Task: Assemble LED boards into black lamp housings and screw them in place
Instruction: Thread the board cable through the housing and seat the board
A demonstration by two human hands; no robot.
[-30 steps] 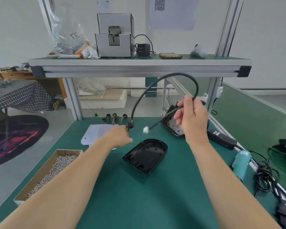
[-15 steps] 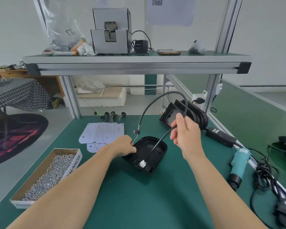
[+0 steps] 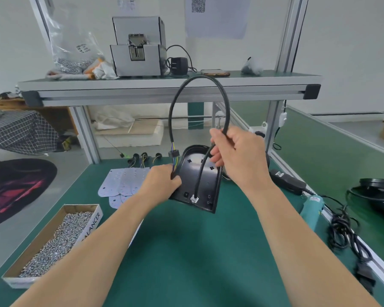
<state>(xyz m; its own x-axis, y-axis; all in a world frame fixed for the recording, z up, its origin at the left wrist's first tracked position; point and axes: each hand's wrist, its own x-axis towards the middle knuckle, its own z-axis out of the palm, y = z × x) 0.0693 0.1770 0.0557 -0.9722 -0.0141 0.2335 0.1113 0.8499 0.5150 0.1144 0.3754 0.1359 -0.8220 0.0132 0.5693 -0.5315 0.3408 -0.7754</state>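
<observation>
A black lamp housing (image 3: 205,182) is tilted up off the green bench, open side toward me. My left hand (image 3: 162,183) grips its left edge together with the coloured wires of a black cable (image 3: 225,100). The cable arches high above the housing. My right hand (image 3: 235,156) pinches its other leg, whose white connector (image 3: 194,198) hangs inside the housing near the lower edge. White LED boards (image 3: 122,185) lie fanned out left of the housing.
A cardboard box of screws (image 3: 51,242) sits front left. A teal electric screwdriver (image 3: 312,209) and tangled black cords (image 3: 346,231) lie right, with a black power adapter (image 3: 288,181). Short wire leads (image 3: 143,158) lie behind the boards. An aluminium shelf (image 3: 164,89) crosses overhead.
The housing has been lifted from lying flat and tilted toward me by my left hand. My right hand has risen with the cable, so the loop stands taller; the connector stays inside the housing.
</observation>
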